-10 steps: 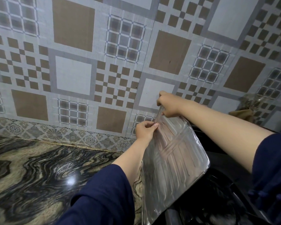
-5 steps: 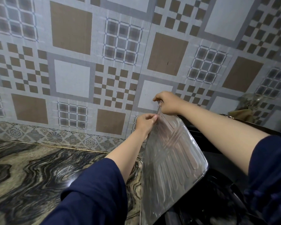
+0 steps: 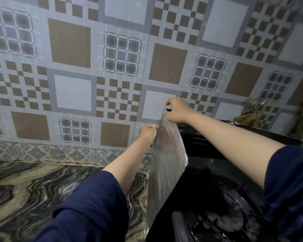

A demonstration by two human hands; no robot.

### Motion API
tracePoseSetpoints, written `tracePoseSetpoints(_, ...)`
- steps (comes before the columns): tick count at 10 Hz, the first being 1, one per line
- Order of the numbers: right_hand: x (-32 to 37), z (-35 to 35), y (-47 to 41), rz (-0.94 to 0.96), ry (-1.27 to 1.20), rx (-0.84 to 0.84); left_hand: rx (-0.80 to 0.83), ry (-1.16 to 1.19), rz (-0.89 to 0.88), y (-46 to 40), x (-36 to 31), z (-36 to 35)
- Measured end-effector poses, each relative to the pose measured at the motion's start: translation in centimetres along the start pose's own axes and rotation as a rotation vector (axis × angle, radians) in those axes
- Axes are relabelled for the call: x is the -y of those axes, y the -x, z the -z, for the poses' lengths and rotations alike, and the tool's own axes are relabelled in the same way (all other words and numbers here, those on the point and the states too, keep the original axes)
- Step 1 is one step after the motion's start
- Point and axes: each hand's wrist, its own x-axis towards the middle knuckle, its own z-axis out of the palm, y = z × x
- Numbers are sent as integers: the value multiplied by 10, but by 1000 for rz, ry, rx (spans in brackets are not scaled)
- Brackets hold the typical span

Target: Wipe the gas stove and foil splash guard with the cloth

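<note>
The foil splash guard (image 3: 164, 165), a ribbed silver panel, stands nearly upright along the left side of the black gas stove (image 3: 208, 198). My left hand (image 3: 148, 132) pinches the panel's upper left edge. My right hand (image 3: 177, 110) grips its top corner from the stove side. A burner (image 3: 229, 222) shows at the lower right, partly hidden by my right sleeve. No cloth is clearly in either hand; a brownish cloth (image 3: 247, 119) lies against the wall at the far right.
The patterned tile wall (image 3: 94, 67) rises just behind the hands. A dark marbled counter (image 3: 33, 189) spreads to the left of the stove. A second foil panel's edge (image 3: 234, 124) runs behind the stove.
The foil panel has swung from tilted over the stove to nearly upright and edge-on. Both hands moved toward the wall with it.
</note>
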Motion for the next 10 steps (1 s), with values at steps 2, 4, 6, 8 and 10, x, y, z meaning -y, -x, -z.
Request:
tracePoseSetpoints(2,13,7,33,-137,-15,84,-3,-55,-15,40,-15,10)
tracePoseSetpoints(4,21,16,75,-200,-78,106,13,-107,-67,92,-27,11)
tracePoseSetpoints(6,19,27,120,-222,-145,67,36,-89,-58,141,-41,9)
tracePoseSetpoints(8,9,43,154,-229,-233,10,-44,-58,-134,183,-58,-3)
tracePoseSetpoints(10,-28,60,181,-219,-282,-8,-188,-91,-304,210,-81,-26)
